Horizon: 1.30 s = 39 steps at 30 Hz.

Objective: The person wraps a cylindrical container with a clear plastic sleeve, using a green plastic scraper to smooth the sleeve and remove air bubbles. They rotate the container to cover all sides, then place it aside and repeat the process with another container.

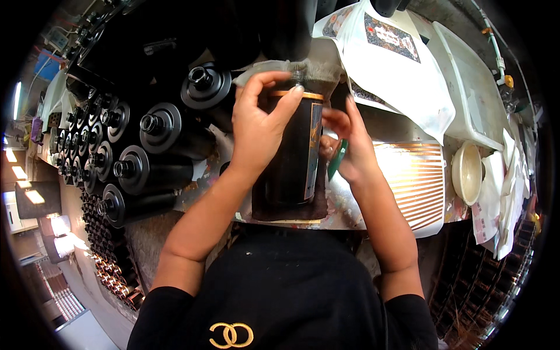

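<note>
A black bottle (287, 151) is in front of me on a dark cloth pad (274, 213). It has a gold band near its shoulder and a gold-edged picture label (313, 149) down its right side. My left hand (255, 125) is curled about the bottle's top, thumb and fingers near the neck. At the label's right edge is my right hand (357, 149), slightly blurred. A flat green scraper (338, 160) is pinched in its fingers. Whether the scraper touches the bottle, I cannot tell.
Several black bottles (154, 172) crowd the left side, necks toward me. To the right lie a gold-striped sheet (417, 189) and a cream bowl (467, 174). Beyond are white decal sheets (402, 81) and a translucent plastic tray (469, 87). A grey cloth (324, 71) lies behind the bottle.
</note>
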Available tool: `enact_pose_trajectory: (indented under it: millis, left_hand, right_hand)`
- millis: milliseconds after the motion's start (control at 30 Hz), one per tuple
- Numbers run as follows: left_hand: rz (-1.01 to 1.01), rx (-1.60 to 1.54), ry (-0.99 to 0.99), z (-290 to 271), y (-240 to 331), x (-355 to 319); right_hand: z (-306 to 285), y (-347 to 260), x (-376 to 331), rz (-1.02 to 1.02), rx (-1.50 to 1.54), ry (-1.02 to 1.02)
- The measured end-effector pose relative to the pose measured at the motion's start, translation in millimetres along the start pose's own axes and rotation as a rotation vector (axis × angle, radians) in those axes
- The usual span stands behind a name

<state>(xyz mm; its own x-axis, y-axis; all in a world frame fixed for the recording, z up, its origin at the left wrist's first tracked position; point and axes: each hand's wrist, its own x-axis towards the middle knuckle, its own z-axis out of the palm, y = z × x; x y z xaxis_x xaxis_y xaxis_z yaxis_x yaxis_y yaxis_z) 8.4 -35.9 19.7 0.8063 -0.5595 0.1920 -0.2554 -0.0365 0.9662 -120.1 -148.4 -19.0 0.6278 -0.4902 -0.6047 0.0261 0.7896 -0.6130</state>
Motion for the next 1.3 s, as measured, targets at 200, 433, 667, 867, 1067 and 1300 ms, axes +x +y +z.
enact_pose_trajectory:
  millis: [200,433,667,867,1067,1300]
  left_hand:
    - [-0.183,-0.280,-0.136,-18,-8,-30]
    - [-0.476,-0.479,-0.313,-16,0,-31]
    - [-0.497,-0.496,-0.394,-22,-18,-21]
    - [-0.522,-0.599,-0.395,-20,-5,-22]
    - [-0.472,-0.456,-0.426,-24,-26,-19]
    - [-0.599,-0.642,-0.431,-24,-8,-9]
  right_hand:
    - [-21,3,-36,-0.071,0.196,-0.056]
    - [41,-16,-56,-0.764,-0.425,-0.078]
    - [33,-8,-30,-0.948,-0.668,0.050]
    - [35,-7,-34,-0.937,-0.606,0.068]
    - [31,-4,-29,-0.978,-0.640,0.075]
    - [25,-6,-31,-0.606,-0.043,-0.094]
